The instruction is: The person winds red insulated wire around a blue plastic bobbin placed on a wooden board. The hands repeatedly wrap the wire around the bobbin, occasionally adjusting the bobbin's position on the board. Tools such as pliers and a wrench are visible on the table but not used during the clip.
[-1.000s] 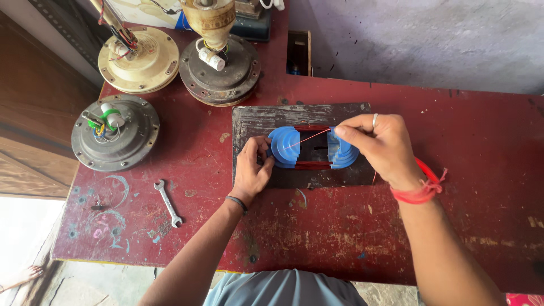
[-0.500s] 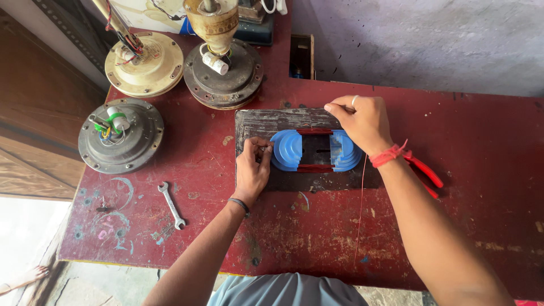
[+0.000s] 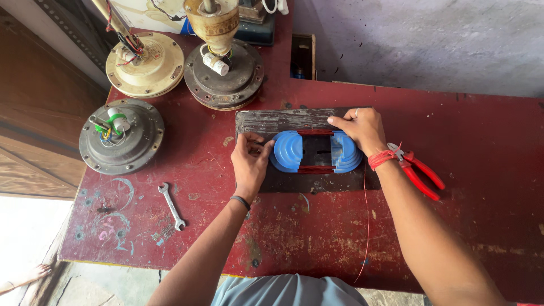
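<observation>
A blue stepped winding former (image 3: 290, 151) with red copper wire (image 3: 315, 133) wound across its two halves sits on a dark wooden board (image 3: 266, 121) on the red table (image 3: 317, 232). My left hand (image 3: 249, 161) presses against the former's left half. My right hand (image 3: 358, 129) rests over the right half and pinches the wire at the former's top edge. A thin strand of the wire (image 3: 364, 226) trails down from my right wrist toward the table's front edge.
Red-handled pliers (image 3: 419, 173) lie just right of my right wrist. A small spanner (image 3: 171, 206) lies at the front left. Three ceiling-fan motor housings stand at the left and back: grey (image 3: 120, 136), cream (image 3: 145, 63), dark (image 3: 224, 73). A grey wall rises behind.
My right hand has carried the wire from the former's middle up over its top-right side, laying a turn. The left hand has stayed on the left half.
</observation>
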